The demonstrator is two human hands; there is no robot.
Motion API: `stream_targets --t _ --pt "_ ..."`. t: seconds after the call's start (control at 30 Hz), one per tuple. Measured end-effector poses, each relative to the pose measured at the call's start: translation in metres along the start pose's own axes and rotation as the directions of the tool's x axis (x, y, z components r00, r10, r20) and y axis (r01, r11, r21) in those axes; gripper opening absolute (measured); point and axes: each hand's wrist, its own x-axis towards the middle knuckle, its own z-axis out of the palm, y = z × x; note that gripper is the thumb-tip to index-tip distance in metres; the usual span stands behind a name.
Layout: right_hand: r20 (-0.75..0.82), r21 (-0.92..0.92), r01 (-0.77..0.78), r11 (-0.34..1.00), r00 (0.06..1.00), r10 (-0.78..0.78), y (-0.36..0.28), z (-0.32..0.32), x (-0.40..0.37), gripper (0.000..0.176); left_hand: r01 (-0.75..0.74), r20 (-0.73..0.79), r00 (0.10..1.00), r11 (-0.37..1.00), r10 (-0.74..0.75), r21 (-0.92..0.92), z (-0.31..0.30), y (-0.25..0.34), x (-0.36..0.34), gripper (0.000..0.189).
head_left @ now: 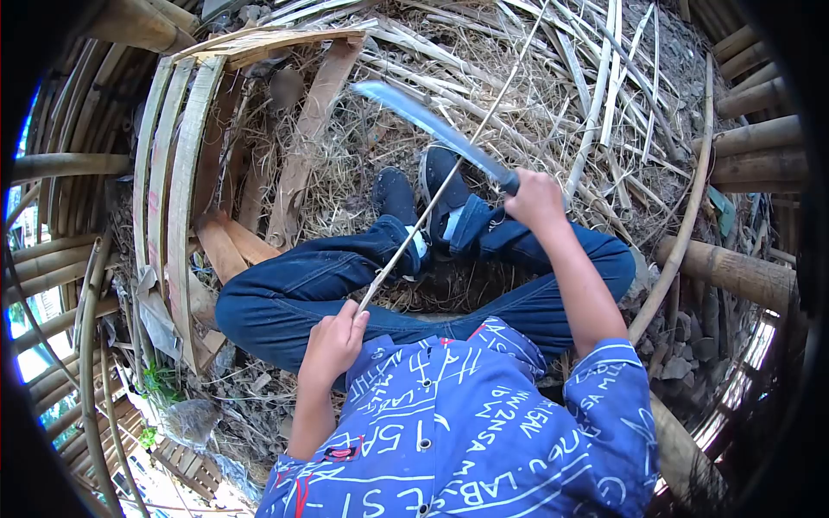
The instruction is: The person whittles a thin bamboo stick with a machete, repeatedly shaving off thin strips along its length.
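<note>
My left hand [335,342] is closed round the near end of a long, thin bamboo strip [399,251]. From there the strip slants up and away between my shoes towards the top of the view. In my right hand [535,198] is the dark handle of a machete [438,129], its long blade pointing up and to the left. The blade crosses the strip in this view, just above my shoes, and its tip end is a little blurred. Both hands are in front of my body, over my bent legs.
A wooden slatted crate [183,173] stands at the left. Split bamboo strips [596,95] and dry shavings [332,173] litter the ground ahead. Bamboo pole walls rise on both sides, with a thick pole [725,272] at the right. My crossed legs [294,293] lie close below the blade.
</note>
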Motion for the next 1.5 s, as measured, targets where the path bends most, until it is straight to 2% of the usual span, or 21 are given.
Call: stream_targets --t 0.03,0.1,0.17,0.2,0.23,0.3,0.37,0.43,0.5,0.63,0.7,0.8,0.9,1.03,1.13,1.23,1.3,1.37,1.5 --pt "-0.032 0.036 -0.013 0.999 0.999 0.014 0.005 0.0 0.005 0.025 0.004 0.002 1.0 1.0 -0.004 0.011 0.001 0.001 0.001 0.028" --pt "-0.052 -0.006 -0.011 1.0 0.999 0.011 0.003 0.003 0.005 0.025 0.0 -0.002 1.0 1.0 0.0 0.023 0.0 0.002 0.004 0.028" --pt "0.003 0.021 0.011 1.0 1.0 -0.011 -0.009 0.005 -0.004 0.026 0.009 0.04 0.999 0.999 -0.008 -0.038 -0.002 -0.001 0.004 0.028" --pt "0.056 0.026 0.054 0.998 0.997 -0.056 -0.015 0.004 -0.009 0.027 0.008 0.042 0.999 0.999 -0.006 -0.035 -0.002 -0.001 0.002 0.028" --pt "0.036 0.014 0.126 0.992 0.991 -0.127 -0.018 0.007 -0.015 0.023 0.003 0.036 0.999 1.0 -0.002 -0.029 -0.002 -0.002 0.001 0.028" --pt "0.068 -0.016 0.185 0.983 0.981 -0.184 -0.016 0.005 -0.014 0.027 0.001 0.035 0.999 1.0 -0.001 -0.018 -0.004 -0.002 0.003 0.027" --pt "0.062 -0.039 0.08 0.996 0.995 -0.078 -0.008 -0.002 -0.001 0.027 0.031 0.046 0.999 0.999 -0.029 -0.041 -0.004 -0.001 -0.001 0.028" --pt "-0.051 0.033 -0.028 0.999 0.998 0.03 0.015 -0.001 0.019 0.025 0.024 0.037 0.999 1.0 -0.023 -0.021 -0.004 0.002 -0.001 0.027" --pt "-0.08 0.054 -0.048 0.997 0.995 0.052 0.024 -0.006 0.031 0.023 0.013 0.023 1.0 1.0 -0.013 -0.001 -0.004 0.002 -0.001 0.027" --pt "-0.077 0.019 0.008 1.0 0.997 -0.007 0.008 -0.007 0.015 0.023 0.009 0.037 0.999 1.0 -0.008 -0.028 -0.007 0.002 0.0 0.026" --pt "0.041 0.044 0.107 0.993 0.993 -0.109 -0.002 -0.007 0.007 0.023 0.035 0.059 0.998 0.998 -0.032 -0.048 -0.007 0.003 0.001 0.026" --pt "0.022 0.011 0.082 0.997 0.996 -0.082 0.013 -0.001 0.019 0.022 0.035 0.055 0.998 0.999 -0.033 -0.023 -0.006 0.002 -0.004 0.026" --pt "-0.067 0.09 -0.104 0.991 0.992 0.11 0.045 -0.001 0.052 0.024 0.021 0.032 0.999 0.999 -0.02 -0.03 -0.006 0.002 -0.003 0.026" --pt "-0.097 0.046 -0.087 0.995 0.991 0.091 0.055 -0.006 0.065 0.024 -0.001 0.021 1.0 0.999 0.002 -0.04 -0.008 0.0 -0.004 0.026" --pt "0.005 0.083 0.03 0.996 1.0 -0.031 0.033 -0.016 0.044 0.023 0.023 0.049 0.999 0.999 -0.02 -0.046 -0.011 0.001 -0.006 0.026" --pt "-0.012 0.112 0.069 0.991 0.998 -0.068 0.04 -0.014 0.049 0.021 0.043 0.056 0.998 0.998 -0.04 -0.037 -0.011 0.002 -0.004 0.025" --pt "-0.1 0.099 0.031 0.995 0.995 -0.021 0.05 -0.003 0.065 0.018 0.037 0.044 0.998 0.999 -0.036 -0.032 -0.011 0.002 -0.005 0.025" --pt "-0.081 0.163 -0.091 0.982 0.991 0.105 0.067 0.002 0.087 0.018 0.026 0.044 0.999 0.999 -0.024 -0.027 -0.012 0.002 -0.006 0.025" --pt "-0.042 0.143 -0.164 0.976 0.984 0.172 0.063 -0.019 0.096 0.024 0.007 0.009 1.0 1.0 -0.008 0.027 -0.012 0.003 -0.006 0.025"
